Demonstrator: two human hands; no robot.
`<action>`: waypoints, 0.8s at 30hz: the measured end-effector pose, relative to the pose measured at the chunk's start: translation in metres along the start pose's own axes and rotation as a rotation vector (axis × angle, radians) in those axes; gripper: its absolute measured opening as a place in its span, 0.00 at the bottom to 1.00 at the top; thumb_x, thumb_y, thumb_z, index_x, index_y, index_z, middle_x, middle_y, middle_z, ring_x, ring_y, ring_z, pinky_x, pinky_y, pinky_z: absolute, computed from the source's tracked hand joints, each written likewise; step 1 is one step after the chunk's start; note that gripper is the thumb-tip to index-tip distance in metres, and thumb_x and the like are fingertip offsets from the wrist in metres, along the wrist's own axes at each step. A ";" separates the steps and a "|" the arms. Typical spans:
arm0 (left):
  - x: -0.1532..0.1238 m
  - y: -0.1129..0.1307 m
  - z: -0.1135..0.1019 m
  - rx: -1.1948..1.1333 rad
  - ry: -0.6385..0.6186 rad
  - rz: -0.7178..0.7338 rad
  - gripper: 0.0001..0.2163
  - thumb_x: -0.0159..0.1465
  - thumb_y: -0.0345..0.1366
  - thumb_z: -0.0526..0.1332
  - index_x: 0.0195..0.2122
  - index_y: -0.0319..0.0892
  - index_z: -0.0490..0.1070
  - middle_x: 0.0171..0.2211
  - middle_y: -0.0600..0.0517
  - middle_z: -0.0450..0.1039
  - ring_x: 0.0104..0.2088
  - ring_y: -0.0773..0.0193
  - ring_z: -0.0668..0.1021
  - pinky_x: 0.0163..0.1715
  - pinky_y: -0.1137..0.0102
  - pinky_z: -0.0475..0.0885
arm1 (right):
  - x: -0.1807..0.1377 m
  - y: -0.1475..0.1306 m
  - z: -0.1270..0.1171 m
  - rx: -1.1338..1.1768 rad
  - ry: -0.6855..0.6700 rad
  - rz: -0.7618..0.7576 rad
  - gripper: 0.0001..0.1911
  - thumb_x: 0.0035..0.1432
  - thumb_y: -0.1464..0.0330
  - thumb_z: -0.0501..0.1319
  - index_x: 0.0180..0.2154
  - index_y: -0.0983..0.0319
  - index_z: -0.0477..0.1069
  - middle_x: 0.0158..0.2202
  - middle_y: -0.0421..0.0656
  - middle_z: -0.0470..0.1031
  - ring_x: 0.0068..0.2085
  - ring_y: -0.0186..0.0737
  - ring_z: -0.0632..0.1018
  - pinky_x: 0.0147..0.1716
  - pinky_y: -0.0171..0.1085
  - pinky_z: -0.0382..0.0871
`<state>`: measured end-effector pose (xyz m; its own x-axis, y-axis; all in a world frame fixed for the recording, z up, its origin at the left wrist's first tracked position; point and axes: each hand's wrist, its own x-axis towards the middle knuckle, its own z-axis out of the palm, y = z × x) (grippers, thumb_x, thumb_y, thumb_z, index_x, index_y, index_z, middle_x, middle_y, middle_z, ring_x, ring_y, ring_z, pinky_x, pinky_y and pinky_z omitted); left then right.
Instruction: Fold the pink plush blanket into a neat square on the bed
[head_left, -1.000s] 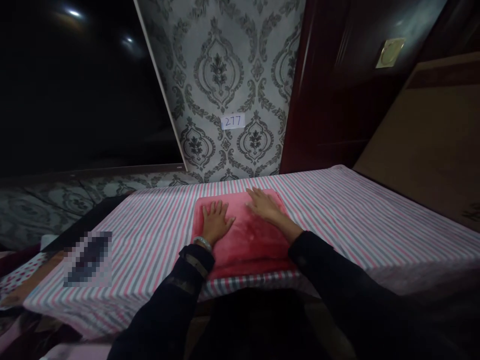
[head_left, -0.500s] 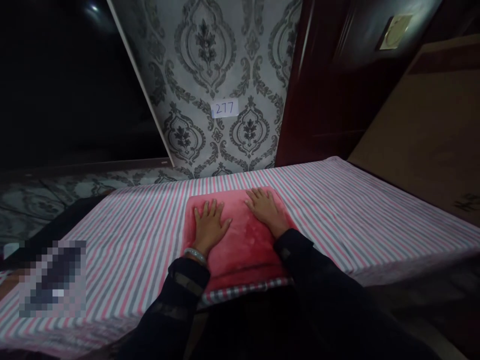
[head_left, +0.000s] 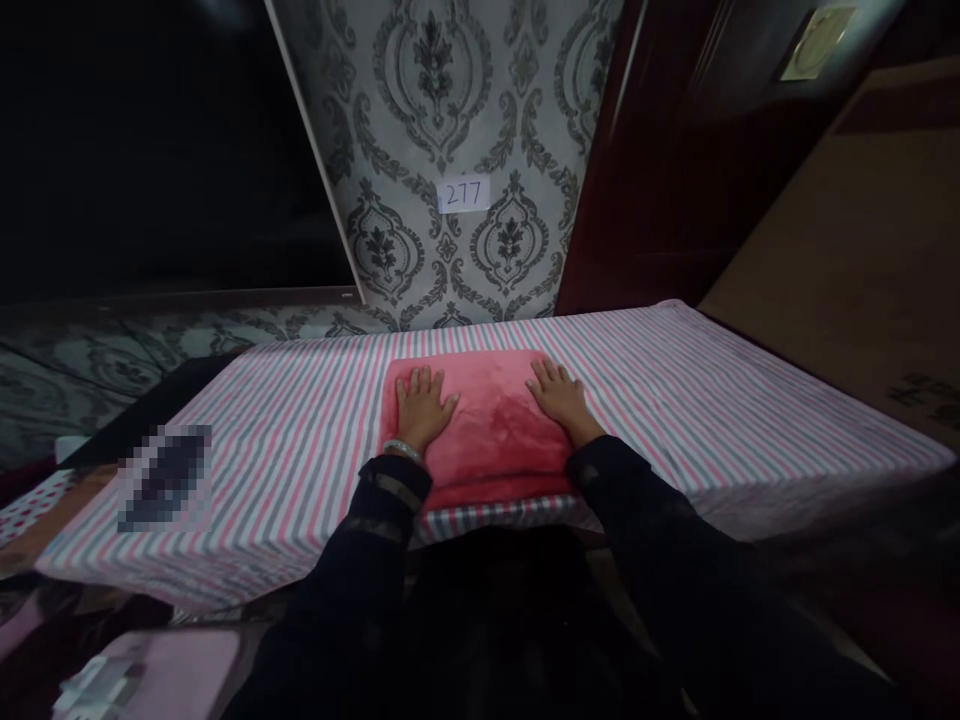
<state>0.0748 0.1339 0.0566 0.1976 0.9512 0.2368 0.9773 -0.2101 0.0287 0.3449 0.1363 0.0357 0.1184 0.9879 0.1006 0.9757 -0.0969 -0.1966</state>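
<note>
A red plush blanket (head_left: 491,425), folded into a flat rectangle, lies near the front edge of the striped tablecloth (head_left: 300,430). My left hand (head_left: 422,408) rests flat on its left side with the fingers spread; a bracelet circles that wrist. On the right side of the blanket lies my right hand (head_left: 561,397), also flat and open, close to its edge. Neither hand grips anything. A dark fold line crosses the blanket near its front.
A black screen (head_left: 165,160) stands at the back left. A paper label reading 277 (head_left: 463,194) is stuck on the patterned wall. At the right leans a large cardboard box (head_left: 855,240). A blurred dark item (head_left: 165,480) lies on the tablecloth's left part.
My right hand has slid outward to the blanket's right edge. My left hand stays on the left side. The camera view has shifted, showing a pink surface at lower left.
</note>
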 end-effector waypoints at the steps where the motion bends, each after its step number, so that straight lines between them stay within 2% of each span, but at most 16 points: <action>1: 0.002 -0.001 -0.003 -0.006 -0.034 -0.004 0.32 0.73 0.51 0.45 0.72 0.38 0.55 0.74 0.40 0.49 0.74 0.45 0.52 0.71 0.44 0.44 | -0.005 0.006 -0.004 0.003 -0.030 0.003 0.31 0.74 0.58 0.42 0.73 0.56 0.49 0.76 0.45 0.43 0.72 0.58 0.54 0.64 0.64 0.56; 5: 0.001 0.000 -0.022 -0.038 -0.193 -0.021 0.32 0.73 0.50 0.47 0.73 0.38 0.52 0.75 0.40 0.46 0.74 0.47 0.50 0.71 0.44 0.44 | -0.027 0.017 -0.025 0.001 -0.124 0.027 0.30 0.74 0.58 0.43 0.73 0.55 0.51 0.75 0.45 0.45 0.72 0.58 0.53 0.64 0.65 0.56; 7: -0.011 0.008 -0.033 -0.060 -0.213 -0.014 0.32 0.72 0.49 0.48 0.73 0.37 0.51 0.74 0.39 0.49 0.74 0.47 0.52 0.70 0.43 0.45 | -0.040 0.010 -0.035 -0.007 -0.074 0.019 0.29 0.74 0.59 0.43 0.72 0.57 0.55 0.75 0.46 0.47 0.73 0.58 0.52 0.65 0.64 0.55; 9: -0.031 0.022 -0.037 -0.084 -0.146 0.025 0.30 0.73 0.47 0.47 0.72 0.36 0.52 0.73 0.38 0.53 0.73 0.48 0.54 0.70 0.43 0.47 | -0.056 -0.010 -0.038 -0.013 0.052 -0.075 0.28 0.74 0.62 0.43 0.70 0.60 0.59 0.74 0.49 0.49 0.73 0.56 0.51 0.66 0.63 0.53; 12: -0.068 0.049 -0.030 -0.102 -0.023 0.123 0.28 0.73 0.42 0.45 0.72 0.37 0.54 0.72 0.40 0.54 0.73 0.49 0.55 0.71 0.44 0.47 | -0.081 -0.049 -0.026 -0.021 0.157 -0.318 0.29 0.72 0.66 0.44 0.70 0.60 0.59 0.73 0.48 0.52 0.73 0.53 0.53 0.68 0.59 0.49; 14: -0.088 0.062 -0.019 -0.096 -0.008 0.161 0.28 0.73 0.40 0.46 0.72 0.37 0.55 0.72 0.40 0.54 0.73 0.49 0.55 0.71 0.42 0.47 | -0.096 -0.071 -0.011 -0.031 0.112 -0.404 0.29 0.72 0.67 0.44 0.70 0.61 0.59 0.73 0.47 0.54 0.72 0.50 0.54 0.69 0.57 0.48; 16: -0.100 0.068 -0.008 -0.081 -0.015 0.176 0.27 0.72 0.39 0.46 0.71 0.35 0.56 0.72 0.40 0.55 0.73 0.47 0.55 0.70 0.41 0.47 | -0.104 -0.082 0.002 -0.036 0.065 -0.421 0.29 0.71 0.68 0.44 0.70 0.62 0.59 0.73 0.46 0.54 0.73 0.48 0.53 0.69 0.55 0.48; 20: -0.103 0.066 0.002 -0.060 -0.017 0.189 0.28 0.72 0.39 0.47 0.71 0.35 0.57 0.72 0.40 0.54 0.73 0.48 0.55 0.71 0.41 0.47 | -0.104 -0.072 0.007 -0.027 0.039 -0.410 0.29 0.74 0.62 0.44 0.71 0.60 0.57 0.73 0.43 0.52 0.73 0.47 0.52 0.69 0.54 0.48; 24: -0.101 0.063 0.004 -0.072 0.023 0.186 0.28 0.72 0.41 0.46 0.71 0.36 0.57 0.72 0.41 0.55 0.73 0.47 0.56 0.71 0.41 0.47 | -0.102 -0.031 0.003 -0.062 0.047 -0.304 0.30 0.74 0.56 0.46 0.71 0.58 0.57 0.74 0.45 0.51 0.73 0.51 0.53 0.69 0.56 0.49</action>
<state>0.1171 0.0255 0.0311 0.3716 0.8894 0.2664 0.9160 -0.3980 0.0512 0.3019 0.0391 0.0291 -0.1731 0.9663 0.1908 0.9770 0.1930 -0.0912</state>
